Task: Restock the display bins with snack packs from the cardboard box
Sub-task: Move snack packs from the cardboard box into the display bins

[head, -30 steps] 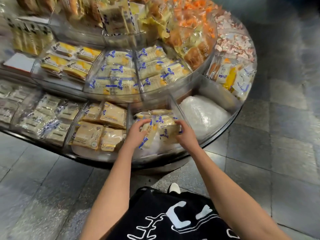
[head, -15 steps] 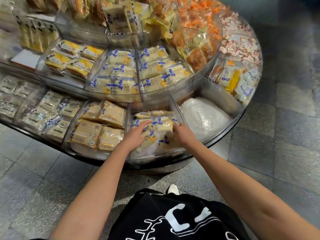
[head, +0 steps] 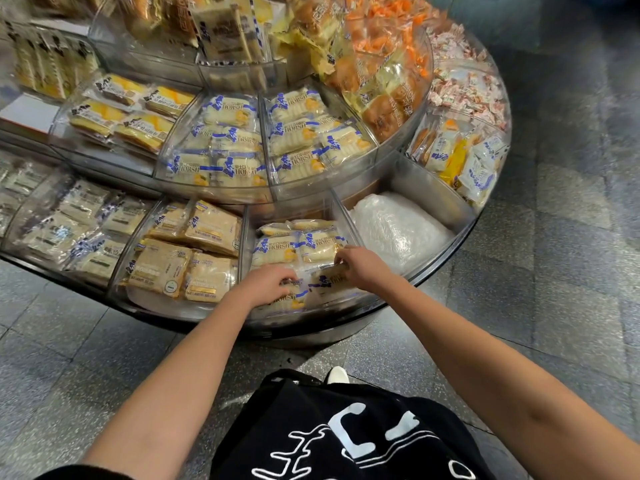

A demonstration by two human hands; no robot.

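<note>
The front bin (head: 349, 306) is open from above, walled by clear dividers (head: 342, 218), with the upper tier (head: 304, 192) standing behind.

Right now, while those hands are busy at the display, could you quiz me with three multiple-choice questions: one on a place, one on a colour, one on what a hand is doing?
1. Where are the left hand and right hand working?
A. Inside a cardboard box
B. In the lower front bin, between the tan packs and the white plastic bundle
C. In a shopping trolley

2. What colour is the HORSH lettering on the snack packs?
A. Red
B. Green
C. Blue

3. What is the right hand doing?
A. Hanging empty at the side
B. Gripping the edge of one of the snack packs
C. Holding a price tag

Answers:
1. B: both hands reach into that bin.
2. C: the print is plainly blue.
3. B: its fingers curl over a pack's edge.
</note>
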